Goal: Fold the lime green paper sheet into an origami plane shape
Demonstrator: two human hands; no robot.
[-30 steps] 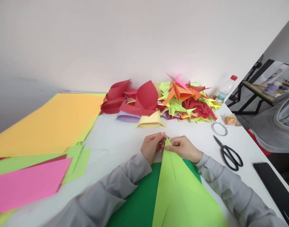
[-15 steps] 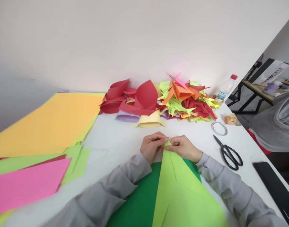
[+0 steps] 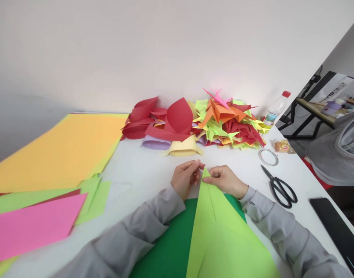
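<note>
A light green folded paper (image 3: pixel 220 231) with a sharp point lies over a dark green sheet (image 3: pixel 171 247) in front of me. My left hand (image 3: pixel 186 178) pinches the tip of the point from the left, fingers curled together. My right hand (image 3: pixel 227 180) presses and pinches the same tip from the right. Both hands meet at the paper's far point. Grey sleeves cover both arms.
A heap of folded paper shapes (image 3: pixel 200 123) lies by the wall. Large orange (image 3: pixel 61 150), light green and pink (image 3: pixel 32 226) sheets cover the left. Scissors (image 3: pixel 279 187), a tape roll (image 3: pixel 268 157), a bottle (image 3: pixel 277 108) and a dark tablet (image 3: pixel 337 231) sit right. Another person's grey sleeve (image 3: pixel 339 154) shows far right.
The hands barely shift; the fingers work the tip of the light green paper, with the left fingers lifting slightly off it.
</note>
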